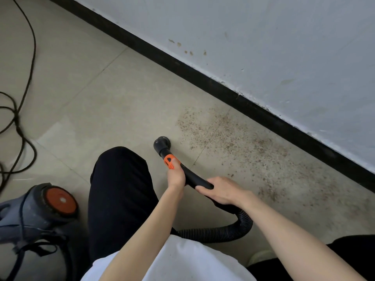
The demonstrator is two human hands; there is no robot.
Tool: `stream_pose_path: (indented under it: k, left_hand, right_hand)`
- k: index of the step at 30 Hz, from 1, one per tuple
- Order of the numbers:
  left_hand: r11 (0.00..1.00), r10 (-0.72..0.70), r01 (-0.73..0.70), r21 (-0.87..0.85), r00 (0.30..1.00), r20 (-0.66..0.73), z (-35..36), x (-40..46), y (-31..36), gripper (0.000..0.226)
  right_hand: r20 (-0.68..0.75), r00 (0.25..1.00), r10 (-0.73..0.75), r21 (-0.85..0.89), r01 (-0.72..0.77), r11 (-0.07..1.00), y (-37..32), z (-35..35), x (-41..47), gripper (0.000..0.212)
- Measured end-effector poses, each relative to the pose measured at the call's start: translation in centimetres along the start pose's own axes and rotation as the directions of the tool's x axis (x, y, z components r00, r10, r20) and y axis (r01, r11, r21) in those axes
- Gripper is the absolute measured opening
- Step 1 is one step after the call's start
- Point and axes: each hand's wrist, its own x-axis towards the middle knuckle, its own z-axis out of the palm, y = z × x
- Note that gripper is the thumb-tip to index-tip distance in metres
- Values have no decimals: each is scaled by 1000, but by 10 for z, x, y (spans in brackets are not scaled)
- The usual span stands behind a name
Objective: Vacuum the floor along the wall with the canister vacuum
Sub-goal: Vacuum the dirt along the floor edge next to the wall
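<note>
Down low, your vacuum wand (188, 175) ran up and left, its round brush nozzle (161, 143) on the floor (105, 102) beside the grit patch (233, 142); your left hand (176, 176) clasped the orange collar (170, 161), your right hand (220, 189) wrapped the wand behind.

A: Lighting even, soft, daylight-like. The floor (105, 94) shows a pale sheen patch toward 9 o'clock. No hard glare.

B: Shadows?

A: Faint only, diffuse, beneath the hose (219, 230) at 6 o'clock. Source direction cannot be told.

B: Sharpness?

A: Centre acceptably sharp. The cable (30, 57) at 10 o'clock is slightly smeared. The baseboard (203, 78) line bows slightly, wide-angle distortion. The canister (34, 216) at 8 o'clock is soft.
</note>
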Motion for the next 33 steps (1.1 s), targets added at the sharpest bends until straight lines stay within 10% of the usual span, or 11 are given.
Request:
stream_pose_path:
  k: [17, 33]
  left_hand:
    - [972, -54, 32, 231, 994, 91, 31, -47, -70, 53]
    - [974, 14, 17, 226, 990, -139, 31, -43, -83, 54]
  right_hand:
    - [33, 996, 89, 236, -94, 967, 41, 42, -40, 48]
    - [27, 1000, 17, 383, -26, 923, 56, 62, -18, 58]
